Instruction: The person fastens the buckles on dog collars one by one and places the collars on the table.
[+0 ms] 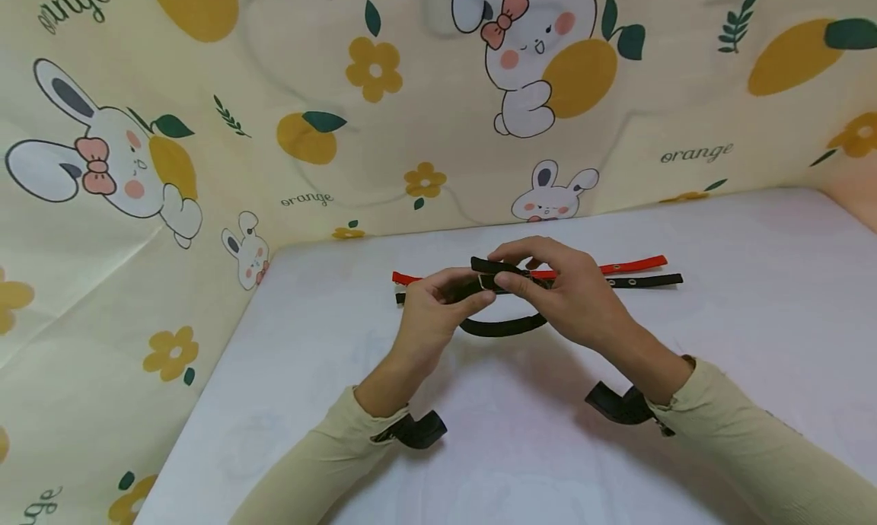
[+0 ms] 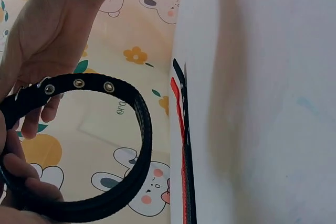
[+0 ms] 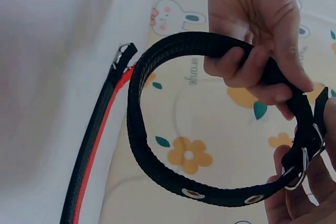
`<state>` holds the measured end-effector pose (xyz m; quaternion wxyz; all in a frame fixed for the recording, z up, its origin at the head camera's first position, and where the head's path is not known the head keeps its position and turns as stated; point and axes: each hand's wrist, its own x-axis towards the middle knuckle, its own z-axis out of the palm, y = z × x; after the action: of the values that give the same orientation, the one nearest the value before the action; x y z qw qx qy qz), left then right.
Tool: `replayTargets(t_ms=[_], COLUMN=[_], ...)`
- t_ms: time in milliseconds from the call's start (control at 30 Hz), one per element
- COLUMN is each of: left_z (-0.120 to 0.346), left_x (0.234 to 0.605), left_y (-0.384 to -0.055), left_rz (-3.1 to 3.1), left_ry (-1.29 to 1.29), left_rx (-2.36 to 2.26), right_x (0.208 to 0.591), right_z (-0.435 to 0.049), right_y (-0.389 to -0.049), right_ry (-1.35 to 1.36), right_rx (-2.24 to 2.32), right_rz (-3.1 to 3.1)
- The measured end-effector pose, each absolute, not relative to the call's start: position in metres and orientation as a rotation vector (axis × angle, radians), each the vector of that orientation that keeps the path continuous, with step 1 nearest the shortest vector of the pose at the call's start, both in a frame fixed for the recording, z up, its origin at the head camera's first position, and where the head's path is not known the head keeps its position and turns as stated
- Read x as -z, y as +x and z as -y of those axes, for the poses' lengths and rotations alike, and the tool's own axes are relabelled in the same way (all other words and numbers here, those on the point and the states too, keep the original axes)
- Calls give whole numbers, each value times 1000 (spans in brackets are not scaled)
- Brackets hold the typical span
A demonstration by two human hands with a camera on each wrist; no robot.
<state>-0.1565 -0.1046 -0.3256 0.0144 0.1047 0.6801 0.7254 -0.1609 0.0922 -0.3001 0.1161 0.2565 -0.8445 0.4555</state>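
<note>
A: Head view. Where's the black collar [image 1: 503, 328]?
B: Bent into a loop, held up on the near side of the red strap [image 1: 633, 266]. Second black strap [image 1: 654, 281] lies on the tabletop [image 1: 493, 449], just on the near side of the red strap. Printed cloth [image 1: 411, 129] stands beyond the red strap.
A: Hands?
B: Both on the near side of the red strap. Left grip [image 1: 438, 304] pinches the collar, right grip [image 1: 565, 281] pinches its end.

A: Left wrist?
B: Collar reads as a round loop, well apart from the red strap. Metal eyelets [image 2: 79, 83] in a row along it. Left grip is partly cut off by the frame edge.

A: Right wrist?
B: Left grip has its fingers curled round the band. Right grip is on the buckle [image 3: 305, 163] end, partly out of frame. Loop sits clear of the red strap; second black strap runs right alongside the red strap. Can't tell if those two touch.
</note>
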Motion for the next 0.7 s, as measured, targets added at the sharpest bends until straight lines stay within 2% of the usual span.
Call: replayTargets(t_ms=[700], left_z=[100], left_x=[327], left_y=[-154], left_rz=[-2055], left_ry=[292], left_rx=[-2304], right_x=[297], right_z=[-99], right_y=[-160], right_ry=[775], right_rx=[-1316], right_rz=[2434])
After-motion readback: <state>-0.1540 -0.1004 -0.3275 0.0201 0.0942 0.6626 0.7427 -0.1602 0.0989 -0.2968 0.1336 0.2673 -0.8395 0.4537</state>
